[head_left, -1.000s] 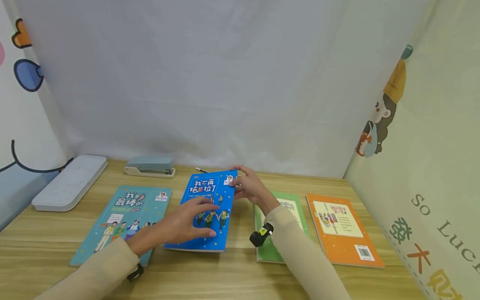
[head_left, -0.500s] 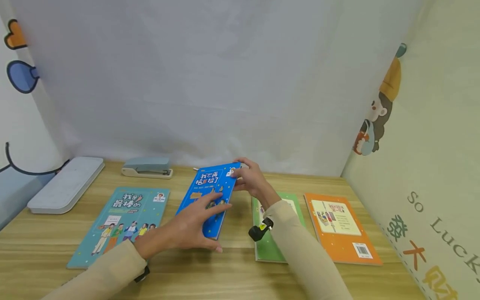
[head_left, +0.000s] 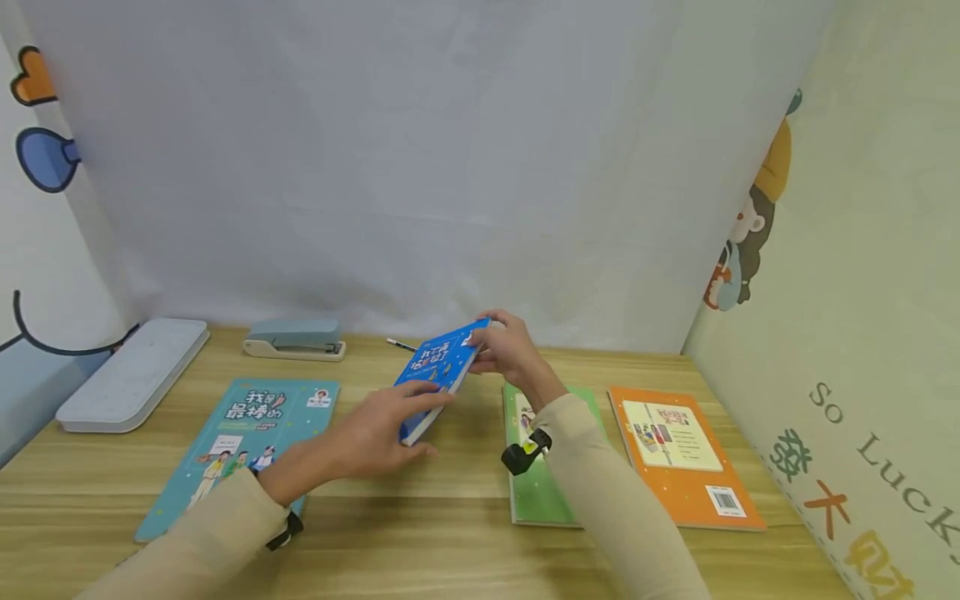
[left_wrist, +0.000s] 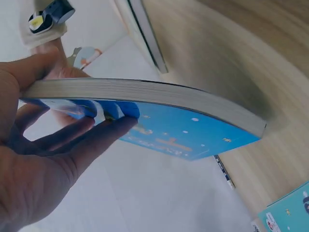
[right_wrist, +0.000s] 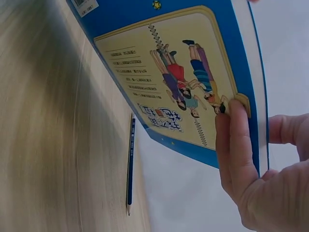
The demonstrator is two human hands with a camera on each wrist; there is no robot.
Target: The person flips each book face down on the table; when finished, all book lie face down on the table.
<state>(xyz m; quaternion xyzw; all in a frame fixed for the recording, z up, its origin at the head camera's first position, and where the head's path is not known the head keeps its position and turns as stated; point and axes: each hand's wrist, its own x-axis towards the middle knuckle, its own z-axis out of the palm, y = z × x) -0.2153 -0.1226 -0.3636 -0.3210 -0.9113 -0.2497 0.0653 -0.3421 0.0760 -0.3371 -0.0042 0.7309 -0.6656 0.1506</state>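
A blue book (head_left: 438, 354) is tilted above the table, between both hands. My right hand (head_left: 510, 354) grips its far right corner; in the right wrist view two fingers (right_wrist: 239, 150) lie on the back cover, with the thumb on the other side. At the near end, my left hand (head_left: 375, 429) has the book's edge between thumb and fingers. In the left wrist view, those fingers (left_wrist: 104, 137) touch the glossy front cover, while the thumb is on the opposite side of the page block. Part of the front cover is hidden by the left hand.
A teal book (head_left: 247, 433) lies on the left, and green (head_left: 543, 492) and orange (head_left: 690, 492) books lie on the right. A stapler (head_left: 294, 340), a white case (head_left: 135, 375) and a pencil (right_wrist: 130, 169) are farther back. A grey cloth (head_left: 420, 167) hangs behind.
The blue book has tilted up more steeply and shifted right, showing more of its page edge. The left hand has moved from over the cover to its near edge; the right hand keeps its grip.
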